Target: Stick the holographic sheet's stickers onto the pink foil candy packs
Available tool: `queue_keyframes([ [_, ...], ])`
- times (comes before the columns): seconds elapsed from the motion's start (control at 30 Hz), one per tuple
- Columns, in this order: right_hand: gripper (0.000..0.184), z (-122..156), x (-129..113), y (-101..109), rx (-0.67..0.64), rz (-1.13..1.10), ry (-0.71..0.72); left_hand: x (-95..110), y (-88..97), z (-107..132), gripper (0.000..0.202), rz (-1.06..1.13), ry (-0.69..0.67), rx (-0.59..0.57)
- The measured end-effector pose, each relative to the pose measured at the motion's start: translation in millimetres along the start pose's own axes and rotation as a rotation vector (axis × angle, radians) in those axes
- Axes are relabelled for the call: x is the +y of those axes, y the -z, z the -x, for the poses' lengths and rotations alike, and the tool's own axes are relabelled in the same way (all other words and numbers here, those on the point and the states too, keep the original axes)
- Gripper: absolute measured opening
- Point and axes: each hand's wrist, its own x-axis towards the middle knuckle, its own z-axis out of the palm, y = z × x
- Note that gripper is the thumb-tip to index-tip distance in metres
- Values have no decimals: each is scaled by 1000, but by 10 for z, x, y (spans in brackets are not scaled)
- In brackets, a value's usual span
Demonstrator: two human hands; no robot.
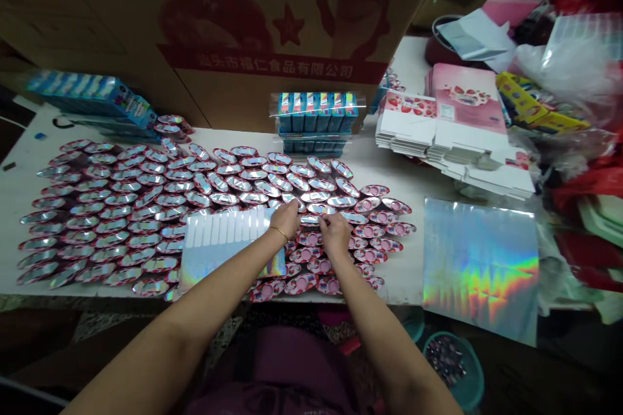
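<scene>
Rows of small oval pink-rimmed packs (pixel 146 201) with shiny foil tops cover the white table (pixel 409 175). My left hand (pixel 287 218), with a thin bracelet at the wrist, has its fingers closed in a pinch on the foil top of one pack near the table's middle. My right hand (pixel 335 232) is just to its right, fingers curled and pinched on the same spot; what it holds is too small to name. A holographic sticker sheet (pixel 226 243) with white peeled-out strips lies under my left forearm. Pink packs without foil (pixel 374 233) lie to the right of my hands.
A large cardboard box (pixel 233 32) stands at the back. Blue boxed packs (pixel 316 118) sit before it, and more at the far left (pixel 92 94). Flat pink-and-white cartons (pixel 457 130) are stacked at right. A full holographic sheet (pixel 479 266) overhangs the front edge. A teal bin (pixel 452 363) sits below.
</scene>
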Motion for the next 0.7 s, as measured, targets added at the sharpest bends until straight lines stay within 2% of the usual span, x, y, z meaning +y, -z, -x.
queue_keyframes([
  [0.13,15,-5,13,-4,2,96,9,91,-30,19,25,-105,-34,9],
  [0.2,16,0,59,36,28,54,13,46,33,88,25,-97,-80,32],
  [0.27,17,27,110,97,50,-29,58,-134,167,192,28,-59,-147,103],
  [0.37,24,97,89,161,61,-134,171,-631,418,340,43,-45,-191,215],
  [0.47,26,134,-158,108,2,-162,323,-1122,561,388,45,-116,-149,112],
  [0.53,27,109,-417,2,-67,-113,458,-1291,561,359,36,-129,-136,28],
  [0.63,30,22,-760,-194,-163,60,628,-1292,507,295,25,-99,-125,-38],
  [0.7,30,-17,-872,-297,-199,181,690,-1220,497,281,23,-83,-117,-47],
])
